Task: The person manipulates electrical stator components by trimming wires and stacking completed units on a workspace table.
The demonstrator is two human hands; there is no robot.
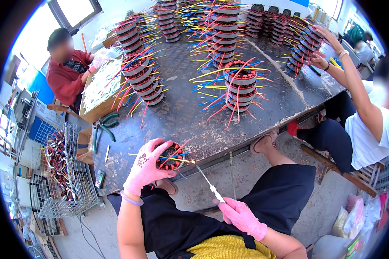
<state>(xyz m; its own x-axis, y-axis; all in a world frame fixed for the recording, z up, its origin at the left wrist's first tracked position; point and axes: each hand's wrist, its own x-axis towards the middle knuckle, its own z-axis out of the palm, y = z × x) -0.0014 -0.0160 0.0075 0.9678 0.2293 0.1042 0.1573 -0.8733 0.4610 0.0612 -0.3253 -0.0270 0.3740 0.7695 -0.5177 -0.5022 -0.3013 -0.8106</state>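
Note:
Near the table's front edge, my left hand, in a pink glove, is wrapped round a motor stator. Its open face shows red insulation, with red, blue and yellow wires sticking out. My right hand, also in a pink glove, is closed on the end of a long-necked lighter with a white handle and thin metal neck. A small orange flame glows at its tip, beside the stator's wire ends on the right. Whether the flame touches a wire, I cannot tell.
A short stack of stators stands ahead on the dark table, with taller stacks behind. Green-handled pliers and a small lighter lie at left. A wire basket holds stators. Co-workers sit left and right; the right one touches a stack.

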